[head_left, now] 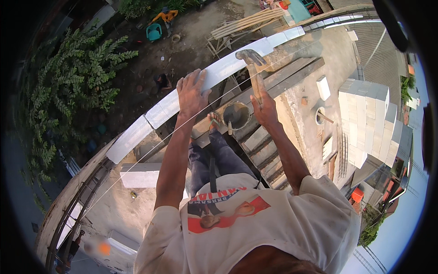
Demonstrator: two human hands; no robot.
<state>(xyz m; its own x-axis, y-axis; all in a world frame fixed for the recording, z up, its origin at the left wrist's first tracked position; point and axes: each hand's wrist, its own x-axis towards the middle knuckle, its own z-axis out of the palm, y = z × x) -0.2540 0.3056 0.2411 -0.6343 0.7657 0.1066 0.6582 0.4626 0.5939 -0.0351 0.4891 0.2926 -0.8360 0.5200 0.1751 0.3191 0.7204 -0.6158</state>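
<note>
Head view: outstretched left hand (193, 91) flat, loose on white blocks (226, 65), right hand (266, 111) tight around hammer (249, 56).

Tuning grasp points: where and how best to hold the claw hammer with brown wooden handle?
I'd probably take the claw hammer low on its wooden handle, from the person's right, where the right hand holds it: the slim shaft runs back toward the body, with the grey metal head, claw rightward, at the far end.

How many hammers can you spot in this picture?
1: a claw hammer, in the person's right hand; the left hand, on the white blocks, holds none. Others may be hidden in the background.
</note>
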